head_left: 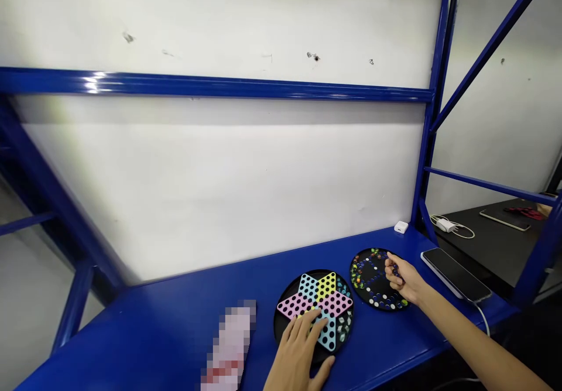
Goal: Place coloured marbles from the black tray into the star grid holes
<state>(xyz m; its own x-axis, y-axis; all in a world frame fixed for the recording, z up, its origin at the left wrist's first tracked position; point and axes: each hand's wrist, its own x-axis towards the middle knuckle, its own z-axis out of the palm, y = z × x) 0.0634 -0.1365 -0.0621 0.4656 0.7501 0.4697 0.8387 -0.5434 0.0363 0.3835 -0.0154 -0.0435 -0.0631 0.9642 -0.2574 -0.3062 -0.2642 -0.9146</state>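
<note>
A round black Chinese checkers board (341, 306) lies on the blue shelf, with a star of pink, yellow and light blue fields full of holes. My left hand (298, 344) rests over its near left part, fingers spread, covering some of the star. Blue and clear marbles (345, 324) sit in the board's right-hand side pockets. To the right is a round black tray (366, 285) with coloured and white pieces round its edge. Above this tray's right side, my right hand (404, 280) has its fingers curled together; what they hold is too small to make out.
A phone (456, 275) with a white cable lies to the right of the tray. A small white box (401, 227) stands at the back edge. A blurred-out pale item (230, 344) lies left of the board. Blue frame posts (425, 145) bound the shelf (175, 315).
</note>
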